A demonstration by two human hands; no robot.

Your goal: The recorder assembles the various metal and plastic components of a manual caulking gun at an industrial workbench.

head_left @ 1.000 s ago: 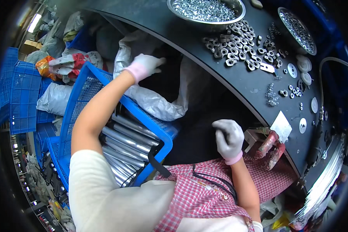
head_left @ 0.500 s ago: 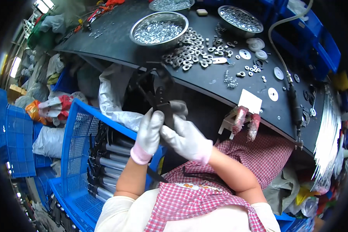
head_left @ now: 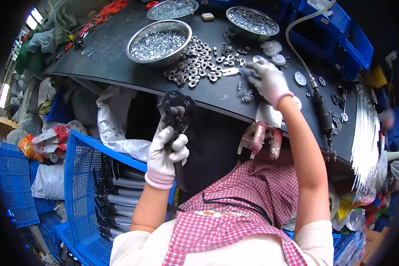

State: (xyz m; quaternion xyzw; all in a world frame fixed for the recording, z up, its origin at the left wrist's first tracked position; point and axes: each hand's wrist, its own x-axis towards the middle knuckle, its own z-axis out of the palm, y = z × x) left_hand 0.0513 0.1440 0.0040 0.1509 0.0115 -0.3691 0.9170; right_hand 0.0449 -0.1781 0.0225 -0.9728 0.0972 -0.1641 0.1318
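My left hand (head_left: 160, 153), in a white glove with a pink cuff, is closed around a black metal part (head_left: 178, 103) with a broad rounded head and a lower end that hangs below the fist. It is held up just off the table's near edge. My right hand (head_left: 268, 80), gloved the same way, reaches over the tabletop. Its fingers bend down beside a flat metal strip (head_left: 230, 71), and the fingertips are too blurred to show a hold. A heap of small springs (head_left: 244, 93) lies just below it. White plastic discs (head_left: 271, 48) lie beyond that hand.
Metal bowls of small hardware (head_left: 158, 46) stand on the black table (head_left: 106, 57), beside a pile of metal ring-ended pieces (head_left: 195, 62). An air tool on a hose (head_left: 322, 111) lies right. A blue crate (head_left: 77, 173) of grey-tubed pieces sits lower left. Thin rods (head_left: 363, 137) lie far right.
My right hand has left the black part and moved up and right to the small pieces on the table. My left hand keeps the part, now turned with its rounded head up. The view has shifted slightly.
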